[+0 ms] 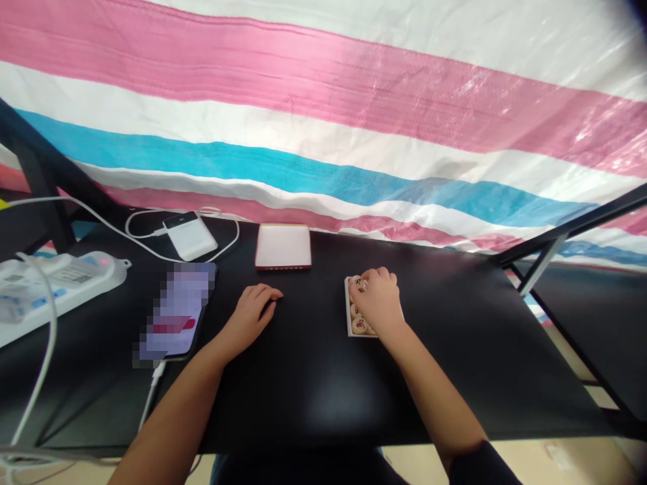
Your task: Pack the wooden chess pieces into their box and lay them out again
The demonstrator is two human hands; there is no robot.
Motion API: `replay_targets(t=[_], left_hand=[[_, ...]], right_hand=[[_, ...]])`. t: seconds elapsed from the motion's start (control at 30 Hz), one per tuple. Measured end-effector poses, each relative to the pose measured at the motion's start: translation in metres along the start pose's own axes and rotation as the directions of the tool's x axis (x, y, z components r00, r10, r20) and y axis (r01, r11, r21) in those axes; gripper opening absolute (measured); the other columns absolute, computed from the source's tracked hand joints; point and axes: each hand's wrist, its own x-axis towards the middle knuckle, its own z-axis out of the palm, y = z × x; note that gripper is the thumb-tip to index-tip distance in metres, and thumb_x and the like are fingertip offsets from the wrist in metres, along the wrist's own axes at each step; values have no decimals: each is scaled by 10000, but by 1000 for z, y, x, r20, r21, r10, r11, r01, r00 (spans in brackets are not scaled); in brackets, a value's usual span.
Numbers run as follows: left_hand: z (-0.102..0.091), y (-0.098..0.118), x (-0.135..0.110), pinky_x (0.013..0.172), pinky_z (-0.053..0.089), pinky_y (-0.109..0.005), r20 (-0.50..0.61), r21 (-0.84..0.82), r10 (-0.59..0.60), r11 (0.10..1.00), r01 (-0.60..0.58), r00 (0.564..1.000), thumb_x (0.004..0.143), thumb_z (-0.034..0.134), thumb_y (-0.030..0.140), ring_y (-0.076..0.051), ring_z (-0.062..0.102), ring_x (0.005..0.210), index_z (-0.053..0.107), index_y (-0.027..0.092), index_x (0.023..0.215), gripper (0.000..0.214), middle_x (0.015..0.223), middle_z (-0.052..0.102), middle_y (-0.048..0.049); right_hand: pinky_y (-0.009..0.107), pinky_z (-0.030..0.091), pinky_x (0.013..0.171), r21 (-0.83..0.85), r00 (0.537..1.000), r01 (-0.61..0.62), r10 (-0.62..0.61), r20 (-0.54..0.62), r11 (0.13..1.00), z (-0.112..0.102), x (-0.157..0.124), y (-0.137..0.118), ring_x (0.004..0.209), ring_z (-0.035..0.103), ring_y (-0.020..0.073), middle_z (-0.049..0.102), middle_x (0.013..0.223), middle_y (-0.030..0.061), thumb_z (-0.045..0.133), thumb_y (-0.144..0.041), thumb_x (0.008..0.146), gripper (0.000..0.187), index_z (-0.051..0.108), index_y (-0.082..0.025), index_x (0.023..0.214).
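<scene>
My right hand (378,300) lies curled over a small white tray (348,310) of round cream xiangqi pieces (360,327) with red characters. Its fingertips touch a piece (358,283) at the tray's far end, and the hand hides most of the tray. Whether that piece is gripped does not show. My left hand (251,316) rests on the black table (313,377), fingers loosely curled around nothing. A shallow white box (283,246) with a red rim sits beyond and between my hands.
A phone (176,310) with a pixelated screen lies left of my left hand, its cable trailing off the table's near side. Farther left are a white power bank (190,236) and a power strip (55,283) with cables. A striped tarp (323,141) hangs behind the table.
</scene>
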Motion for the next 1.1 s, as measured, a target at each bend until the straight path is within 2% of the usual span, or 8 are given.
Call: replay_targets(t=[0.13, 0.37, 0.47, 0.57, 0.67, 0.77, 0.9, 1.1], left_hand=[[1, 0, -1, 839, 395, -377, -15, -9, 2, 1000, -2, 1000, 833, 402, 200, -203, 500, 884, 556, 197, 940, 188, 920, 583, -56], [-3, -1, -2, 837, 416, -378, -77, -76, -13, 997, 7, 997, 829, 406, 171, -199, 508, 897, 538, 175, 966, 190, 916, 570, -62], [-6, -2, -3, 828, 438, -366, -125, -130, -73, 990, 57, 989, 817, 414, 158, -191, 523, 890, 526, 170, 968, 188, 923, 555, -64], [-8, -5, -3, 824, 454, -354, -141, -177, -118, 980, 92, 983, 807, 418, 151, -182, 537, 879, 515, 171, 968, 189, 925, 543, -61], [-7, -6, -4, 829, 450, -363, -135, -164, -114, 982, 91, 984, 804, 423, 147, -185, 532, 881, 516, 177, 977, 198, 928, 543, -57], [-5, -6, -4, 829, 442, -368, -135, -140, -97, 987, 78, 986, 806, 426, 153, -191, 522, 877, 524, 171, 973, 194, 925, 544, -60], [-4, -6, -3, 825, 437, -374, -126, -128, -90, 989, 74, 988, 807, 432, 164, -200, 514, 885, 524, 167, 966, 184, 926, 539, -62], [-3, -8, -3, 837, 433, -371, -108, -149, -108, 985, 92, 988, 807, 433, 163, -189, 511, 873, 511, 177, 980, 191, 931, 526, -52]], right_hand=[[362, 343, 715, 69, 990, 116, -110, -88, 991, 3, -7, -11, 779, 455, 240, 566, 810, 120, 429, -311, 788, 245, 598, -134, 809], [334, 350, 722, 158, 939, 326, -338, 58, 932, 36, -24, -66, 811, 455, 230, 589, 816, 92, 432, -274, 825, 196, 590, -159, 831], [333, 356, 716, 178, 917, 371, -390, 85, 911, 49, -25, -92, 847, 452, 236, 587, 866, 98, 449, -265, 827, 185, 595, -163, 878], [337, 359, 722, 198, 913, 384, -403, 68, 902, 51, -24, -102, 864, 450, 237, 584, 895, 104, 465, -282, 829, 211, 591, -160, 946], [337, 358, 740, 254, 937, 341, -350, -11, 905, 40, -22, -84, 856, 457, 224, 591, 906, 92, 460, -319, 832, 241, 585, -162, 966], [346, 345, 783, 218, 977, 209, -194, -89, 953, 22, -19, -44, 852, 469, 217, 599, 915, 88, 448, -263, 817, 209, 594, -152, 917], [362, 336, 811, 10, 991, 107, -108, 75, 994, 6, -14, 0, 855, 499, 240, 625, 867, 106, 487, -250, 776, 207, 648, -135, 841], [337, 349, 817, -12, 956, 167, -158, 247, 986, 1, -10, 14, 930, 529, 254, 646, 940, 98, 527, -236, 753, 224, 665, -156, 910]])
